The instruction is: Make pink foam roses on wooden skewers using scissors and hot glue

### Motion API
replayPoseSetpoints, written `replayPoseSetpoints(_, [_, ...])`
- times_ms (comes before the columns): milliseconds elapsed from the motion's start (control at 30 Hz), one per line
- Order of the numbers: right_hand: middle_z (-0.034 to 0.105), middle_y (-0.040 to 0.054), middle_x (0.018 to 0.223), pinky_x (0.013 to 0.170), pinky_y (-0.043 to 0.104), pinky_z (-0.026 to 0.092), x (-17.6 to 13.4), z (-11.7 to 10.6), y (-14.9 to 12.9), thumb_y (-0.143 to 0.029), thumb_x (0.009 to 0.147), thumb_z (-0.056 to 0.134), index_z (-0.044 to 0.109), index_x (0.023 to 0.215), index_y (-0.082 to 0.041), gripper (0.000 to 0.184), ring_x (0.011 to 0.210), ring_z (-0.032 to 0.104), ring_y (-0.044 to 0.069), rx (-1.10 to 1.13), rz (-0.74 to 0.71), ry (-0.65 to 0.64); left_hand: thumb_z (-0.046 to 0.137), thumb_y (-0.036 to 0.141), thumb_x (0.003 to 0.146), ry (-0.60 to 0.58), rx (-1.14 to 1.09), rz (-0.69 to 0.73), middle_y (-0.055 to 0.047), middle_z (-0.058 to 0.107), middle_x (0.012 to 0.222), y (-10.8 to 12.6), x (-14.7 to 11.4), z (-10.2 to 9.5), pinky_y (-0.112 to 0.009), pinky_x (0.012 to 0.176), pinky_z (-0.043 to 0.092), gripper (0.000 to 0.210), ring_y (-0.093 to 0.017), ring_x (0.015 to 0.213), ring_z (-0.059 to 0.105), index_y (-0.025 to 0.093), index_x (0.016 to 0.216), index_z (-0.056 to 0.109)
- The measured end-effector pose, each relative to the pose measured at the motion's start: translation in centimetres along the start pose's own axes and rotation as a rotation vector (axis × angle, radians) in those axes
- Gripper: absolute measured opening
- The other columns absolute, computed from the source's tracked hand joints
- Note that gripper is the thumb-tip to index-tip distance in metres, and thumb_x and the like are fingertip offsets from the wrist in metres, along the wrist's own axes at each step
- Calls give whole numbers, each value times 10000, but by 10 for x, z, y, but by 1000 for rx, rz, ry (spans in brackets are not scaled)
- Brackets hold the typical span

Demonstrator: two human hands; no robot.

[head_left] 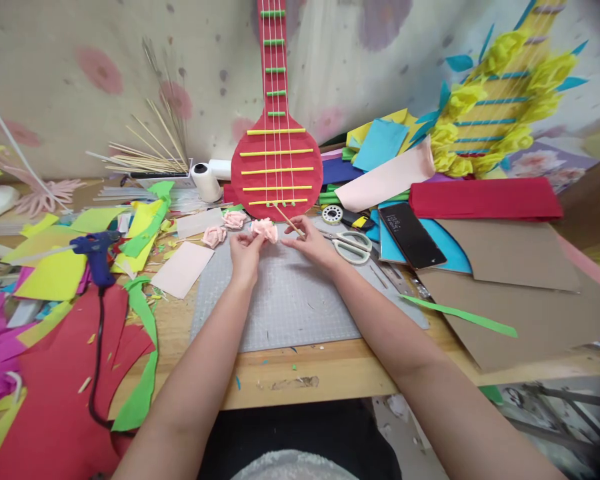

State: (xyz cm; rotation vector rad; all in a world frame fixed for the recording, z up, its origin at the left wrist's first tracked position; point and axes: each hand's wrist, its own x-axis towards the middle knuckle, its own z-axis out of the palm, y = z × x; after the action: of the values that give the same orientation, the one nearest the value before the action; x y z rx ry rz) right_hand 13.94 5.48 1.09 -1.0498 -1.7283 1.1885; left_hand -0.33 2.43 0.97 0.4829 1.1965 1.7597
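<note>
My left hand point(246, 255) pinches a pink paper flower point(265, 230) over the grey cutting mat point(300, 300). A thin wooden stick point(289, 221) is gripped between the fingers of my right hand point(307, 243), its tip pointing up and left, near the flower. Two more pink flowers, one of them a rosette point(213, 236), lie just left of my left hand. Close to my right hand rest scissors point(353, 248) with pale handles. Behind both hands stands a red paper lute point(277, 163) with yellow and green bars and white strings.
At left lie a blue glue gun point(97, 257), red paper point(65, 373) and a pale pink sheet point(183, 269). Wooden skewers point(145, 160) and a thread spool point(206, 183) stand behind. On the right are a phone point(411, 235), cardboard point(520, 313) and a yellow-flowered lute point(495, 110).
</note>
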Motion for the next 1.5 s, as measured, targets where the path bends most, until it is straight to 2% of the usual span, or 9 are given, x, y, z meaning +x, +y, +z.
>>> replayPoseSetpoints(133, [565, 49, 989, 699, 249, 416, 0, 6, 2, -371, 602, 685, 426, 947, -205, 462, 925, 533, 148, 91, 4, 0, 667, 74, 607, -125, 90, 37, 48, 543, 675, -3, -7, 2, -291, 693, 509, 376, -109, 651, 601, 203, 763, 351])
replayPoseSetpoints(233, [580, 2, 824, 582, 208, 380, 1, 4, 6, -388, 639, 659, 434, 952, -201, 429, 693, 528, 96, 205, 110, 9, 694, 162, 622, -137, 150, 36, 49, 531, 657, 0, -6, 1, -229, 595, 481, 351, -110, 613, 594, 202, 760, 374])
replayPoseSetpoints(300, [541, -45, 691, 462, 180, 277, 1, 0, 6, -417, 671, 635, 435, 979, -205, 424, 495, 410, 49, 281, 202, -24, 694, 226, 644, -92, 162, 61, 47, 528, 659, 2, -3, -1, -200, 556, 452, 328, -101, 596, 582, 203, 759, 388])
replayPoseSetpoints(400, [455, -90, 581, 397, 188, 120, 0, -6, 5, -428, 681, 633, 442, 980, -215, 414, 384, 212, 17, 353, 286, -128, 699, 235, 642, -46, 171, 151, 32, 544, 713, 1, 2, -4, -195, 609, 454, 302, -92, 653, 576, 197, 765, 426])
replayPoseSetpoints(567, [368, -116, 504, 394, 195, 73, -2, -7, 1, -404, 673, 651, 441, 957, -217, 399, 366, 175, 15, 381, 314, -247, 738, 188, 590, -124, 182, 156, -18, 587, 874, -11, 2, -4, -221, 792, 448, 326, -100, 837, 588, 179, 816, 503])
replayPoseSetpoints(800, [496, -86, 558, 389, 194, 110, -1, -16, 1, -421, 677, 652, 457, 975, -212, 413, 372, 199, 20, 231, 320, -302, 761, 259, 551, -206, 158, -6, -42, 623, 867, -14, 0, -4, -293, 743, 481, 480, -140, 766, 625, 190, 901, 440])
replayPoseSetpoints(1067, [583, 1, 642, 560, 237, 338, 9, -30, 26, -343, 764, 522, 533, 810, -174, 175, 578, 490, 113, -326, 143, 79, 771, 277, 510, -303, 399, 86, -36, 625, 895, -17, 4, -12, -261, 682, 475, 515, -126, 733, 606, 187, 923, 475])
replayPoseSetpoints(1333, [584, 2, 677, 606, 256, 353, 7, -28, 31, -315, 713, 535, 571, 771, -173, 157, 625, 497, 129, -453, 67, 68, 670, 280, 628, -475, 612, 270, -53, 654, 960, -12, 11, -21, -302, 757, 456, 361, -162, 830, 618, 188, 943, 520])
replayPoseSetpoints(1500, [545, -19, 657, 584, 239, 350, 6, -30, 32, -282, 672, 537, 536, 738, -174, 126, 602, 464, 111, -331, -5, -74, 643, 288, 651, -525, 727, 368, -53, 649, 958, -7, 11, -26, -305, 789, 446, 283, -175, 892, 605, 185, 896, 545])
